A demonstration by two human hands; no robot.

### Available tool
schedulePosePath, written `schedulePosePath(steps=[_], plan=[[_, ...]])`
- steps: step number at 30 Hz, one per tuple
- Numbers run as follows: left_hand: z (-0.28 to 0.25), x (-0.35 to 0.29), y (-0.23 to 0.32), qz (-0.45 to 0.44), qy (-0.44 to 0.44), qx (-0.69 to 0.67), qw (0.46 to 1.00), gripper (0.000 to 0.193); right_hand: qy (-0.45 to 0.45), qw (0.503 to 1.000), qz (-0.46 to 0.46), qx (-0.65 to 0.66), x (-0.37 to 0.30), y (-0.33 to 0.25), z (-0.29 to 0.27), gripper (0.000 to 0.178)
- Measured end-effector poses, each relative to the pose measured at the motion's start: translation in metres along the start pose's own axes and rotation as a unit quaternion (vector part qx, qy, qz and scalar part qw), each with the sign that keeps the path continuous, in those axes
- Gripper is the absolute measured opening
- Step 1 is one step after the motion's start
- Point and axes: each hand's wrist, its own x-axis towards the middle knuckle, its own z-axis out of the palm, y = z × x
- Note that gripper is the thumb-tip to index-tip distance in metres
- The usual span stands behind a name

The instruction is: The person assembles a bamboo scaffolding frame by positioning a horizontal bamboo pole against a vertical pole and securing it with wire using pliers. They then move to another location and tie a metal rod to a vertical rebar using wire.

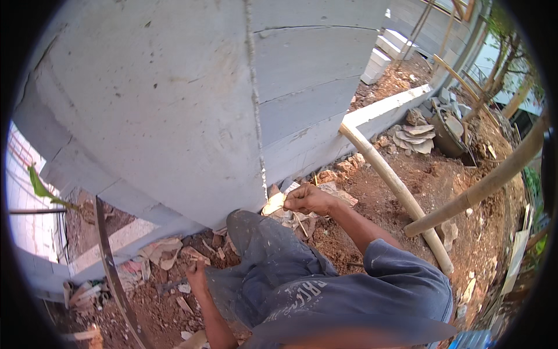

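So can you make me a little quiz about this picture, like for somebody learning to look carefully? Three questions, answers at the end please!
1. Which hand is pinching the pale yellow piece?
2. True or false: the dark container of rubble sits to the left of the tall wall.
3. What colour is the tall wall? a) red b) grey c) green

Key:
1. The right hand.
2. False: it is to the right.
3. b
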Motion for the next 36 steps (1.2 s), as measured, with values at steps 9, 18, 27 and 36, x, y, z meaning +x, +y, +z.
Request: schedulePosePath(steps=[9, 18, 27, 36], plan=[[-0.024, -0.036, 0.022, -0.033, 0.028, 0.012, 0.999, 0.054, 0.147, 0.910, -0.177, -0.345, 0.028, 0.093, -0.051, 0.025], [-0.069, -0.089, 0.007, -0.111, 0.206, 0.143, 0.962, 0.065, -0.263, 0.848, -0.023, -0.460, 0.010, 0.042, 0.035, 0.017], [-0.087, -0.111, -0.003, -0.139, 0.241, 0.168, 0.946, 0.063, -0.059, 0.981, -0.016, 0.186, 0.034, 0.029, 0.034, 0.031], [-0.074, -0.119, -0.001, 0.075, 0.223, -0.071, 0.969, 0.038, -0.427, 0.872, 0.129, -0.201, 0.038, 0.054, 0.108, 0.051]])
